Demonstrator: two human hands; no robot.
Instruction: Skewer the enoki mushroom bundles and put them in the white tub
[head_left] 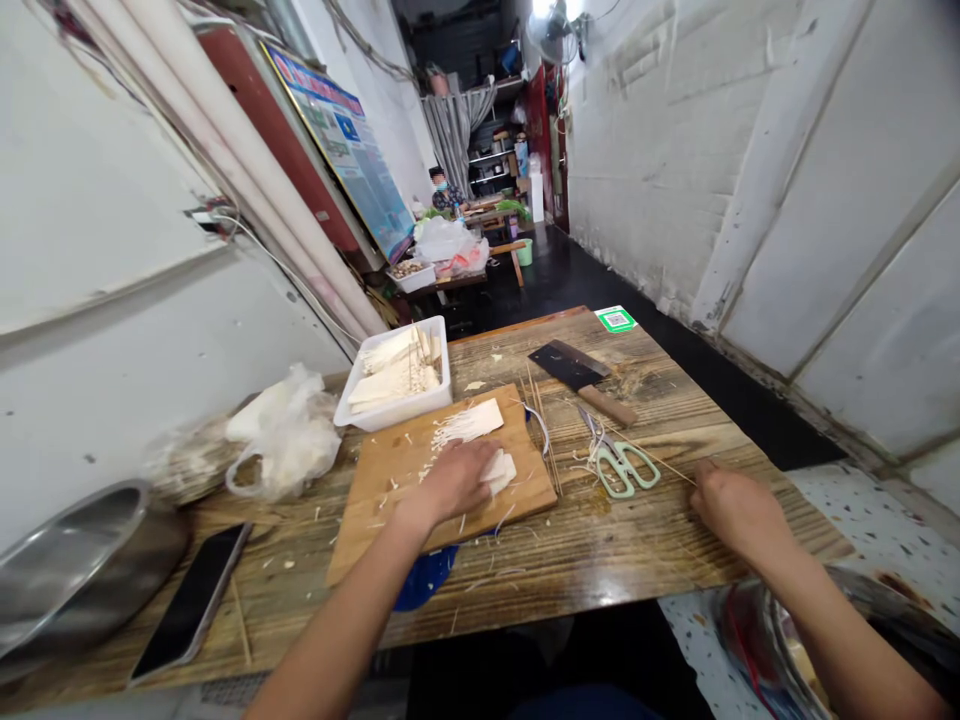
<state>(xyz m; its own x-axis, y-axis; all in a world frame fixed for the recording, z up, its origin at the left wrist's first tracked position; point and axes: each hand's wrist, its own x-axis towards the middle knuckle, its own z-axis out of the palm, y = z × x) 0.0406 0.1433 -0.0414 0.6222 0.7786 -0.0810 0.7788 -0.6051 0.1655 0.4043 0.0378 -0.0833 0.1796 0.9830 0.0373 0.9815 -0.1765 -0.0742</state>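
My left hand (459,478) is over a wooden cutting board (390,490), its fingers closed on a flat piece of enoki mushroom (501,470). Just beyond it, a second enoki bundle (472,420) lies with its thin caps pointing left. Off to the right, above the table, my right hand (739,508) is pinching one end of a thin wooden skewer (671,470), which points up and left. Between the hands are green-handled scissors (626,470). Several loose skewers (553,440) lie along the board's right edge.
A cleaver (574,370) rests behind the scissors. A white tray (448,375) of skewered enoki adjoins the board. Plastic bags (289,435), a phone (191,600) and a steel bowl (82,560) are at left. Another person (446,195) sits far back.
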